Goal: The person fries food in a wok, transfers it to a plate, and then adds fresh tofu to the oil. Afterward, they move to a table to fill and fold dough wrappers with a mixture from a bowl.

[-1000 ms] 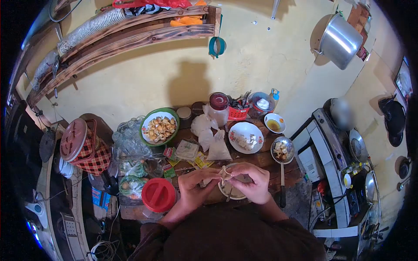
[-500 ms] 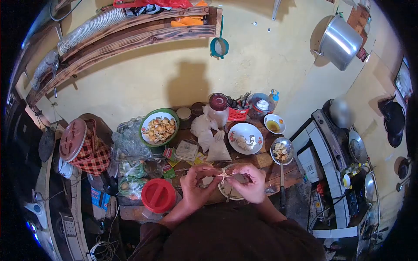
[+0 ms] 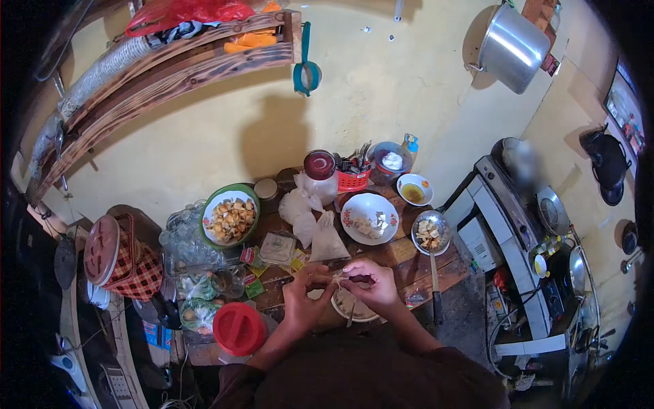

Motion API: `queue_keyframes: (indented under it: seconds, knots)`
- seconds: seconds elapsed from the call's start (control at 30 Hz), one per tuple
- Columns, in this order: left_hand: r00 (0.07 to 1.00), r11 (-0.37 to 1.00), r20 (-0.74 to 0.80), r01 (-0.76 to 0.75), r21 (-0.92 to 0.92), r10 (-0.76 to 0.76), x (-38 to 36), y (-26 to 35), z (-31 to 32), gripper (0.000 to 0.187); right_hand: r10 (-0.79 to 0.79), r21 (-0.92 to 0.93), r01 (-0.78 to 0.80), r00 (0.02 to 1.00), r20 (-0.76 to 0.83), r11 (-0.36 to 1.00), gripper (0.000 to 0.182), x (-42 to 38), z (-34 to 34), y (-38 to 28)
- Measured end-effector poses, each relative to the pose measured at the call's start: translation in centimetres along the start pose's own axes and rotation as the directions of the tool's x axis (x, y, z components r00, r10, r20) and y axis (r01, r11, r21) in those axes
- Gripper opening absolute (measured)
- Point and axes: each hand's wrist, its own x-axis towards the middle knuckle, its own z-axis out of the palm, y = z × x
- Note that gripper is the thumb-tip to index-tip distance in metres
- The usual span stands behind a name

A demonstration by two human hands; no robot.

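Observation:
My left hand [image 3: 304, 294] and my right hand [image 3: 375, 290] meet over the table's front edge, thumbs and fingertips pinched on a small pale dough-like piece [image 3: 338, 278]. My fingers cover most of it. Just beneath my right hand is a bowl [image 3: 368, 316] with pale contents, and a spoon handle [image 3: 351, 315] rises from it. Beyond my hands stands a white flowered bowl [image 3: 351, 208] with pale pieces and white cubes inside. To its right, a skimmer [image 3: 432, 235] holding browned pieces rests over a dish.
Fried pieces [image 3: 234, 219] fill a plate set in a green basin at the left. Knotted plastic bags [image 3: 328, 240] of white powder and a clear box [image 3: 277, 248] lie mid-table. A red-lidded tub [image 3: 239, 328] sits near my left forearm, with a stove [image 3: 507, 198] at the right.
My view has shifted, so the table and shelf appear moved left. Both hands keep their pinch; the pale piece, stretched to points before, now looks more gathered between my fingers.

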Motion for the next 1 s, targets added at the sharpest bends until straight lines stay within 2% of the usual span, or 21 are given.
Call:
queue_keyframes:
  seconds: [0.03, 0.1, 0.13, 0.17, 0.23, 0.3, 0.33, 0.4, 0.43, 0.5, 0.53, 0.6, 0.7, 0.77, 0.83, 0.93, 1.0]
  knots:
    - [1.0, 1.0, 0.005, 0.016, -0.014, -0.016, 0.2, -1.1, 0.4, 0.035, 0.0, -0.002, 0.0, 1.0, -0.004, 1.0, 0.018, 0.3, -0.3, 0.6]
    - [1.0, 0.999, 0.01, 0.029, -0.028, -0.029, 0.6, -3.3, 1.2, 0.035, 0.102, -0.017, -0.1, 0.989, 0.106, 0.995, 0.017, 1.0, -1.2, 2.0]
    - [0.995, 0.995, 0.053, 0.089, -0.039, -0.087, 0.8, -4.4, 1.5, 0.035, 0.1, -0.155, -0.072, 0.978, 0.183, 0.985, 0.016, 1.9, -2.1, 2.7]
    - [0.985, 0.988, 0.095, 0.15, -0.047, -0.145, 1.0, -5.5, 1.8, 0.035, 0.097, -0.156, -0.068, 0.978, 0.184, 0.985, 0.016, 2.4, -2.9, 4.5]
    - [0.988, 0.993, 0.099, 0.118, -0.026, -0.115, 1.2, -8.0, 2.4, 0.035, 0.22, -0.293, -0.212, 0.976, -0.006, 0.932, 0.019, 3.7, -4.7, 9.8]
    - [0.993, 0.962, 0.062, 0.077, 0.26, -0.096, 0.8, -11.4, 2.8, 0.033, 0.197, -0.465, -0.287, 0.952, -0.233, 0.837, 0.022, 5.7, -6.9, 14.7]
    - [0.993, 0.962, 0.056, 0.082, 0.261, -0.1, 0.4, -13.1, 2.9, 0.033, 0.199, -0.465, -0.285, 0.953, -0.227, 0.838, 0.022, 6.7, -7.8, 17.1]
    - [0.981, 0.801, 0.112, 0.059, 0.595, -0.156, -0.7, -16.0, 2.9, 0.03, 0.137, -0.552, -0.332, 0.921, -0.364, 0.764, 0.023, 8.9, -8.8, 21.3]
    - [0.981, 0.798, 0.106, 0.066, 0.599, -0.161, -1.2, -16.9, 2.9, 0.03, 0.141, -0.55, -0.33, 0.923, -0.358, 0.767, 0.023, 9.9, -8.6, 22.4]
    - [0.95, 0.697, 0.161, 0.075, 0.714, -0.268, -2.3, -18.4, 2.8, 0.03, 0.052, -0.62, -0.301, 0.921, -0.386, 0.725, 0.019, 11.8, -8.1, 24.7]
    - [0.95, 0.693, 0.153, 0.084, 0.716, -0.274, -2.7, -19.6, 2.9, 0.03, 0.074, -0.568, -0.285, 0.928, -0.365, 0.772, 0.016, 12.6, -8.0, 26.9]
    - [0.933, 0.622, 0.238, -0.019, 0.783, -0.271, -3.2, -21.8, 3.0, 0.03, 0.074, -0.572, -0.283, 0.93, -0.36, 0.77, 0.015, 13.8, -7.4, 29.3]
    - [0.933, 0.591, 0.233, -0.029, 0.806, -0.273, -3.1, -21.3, 2.7, 0.028, 0.069, -0.599, -0.264, 0.942, -0.327, 0.756, 0.011, 14.9, -6.9, 31.7]
    - [0.947, 0.595, 0.207, -0.022, 0.804, -0.245, -3.2, -21.7, 2.8, 0.025, 0.066, -0.62, -0.245, 0.952, -0.297, 0.746, 0.008, 15.1, -6.6, 31.9]
    - [0.959, 0.601, 0.187, -0.024, 0.799, -0.211, -3.2, -21.7, 3.0, 0.023, 0.098, -0.711, -0.271, 0.956, -0.275, 0.649, 0.008, 15.0, -6.6, 32.2]
    - [0.969, 0.577, 0.158, -0.022, 0.816, -0.188, -3.2, -21.5, 3.2, 0.021, 0.131, -0.773, -0.265, 0.964, -0.232, 0.577, 0.01, 14.6, -6.7, 32.3]
    - [0.967, 0.548, 0.159, -0.024, 0.836, -0.2, -3.3, -21.9, 3.3, 0.024, 0.116, -0.76, -0.251, 0.967, -0.227, 0.6, 0.012, 14.3, -7.0, 31.9]
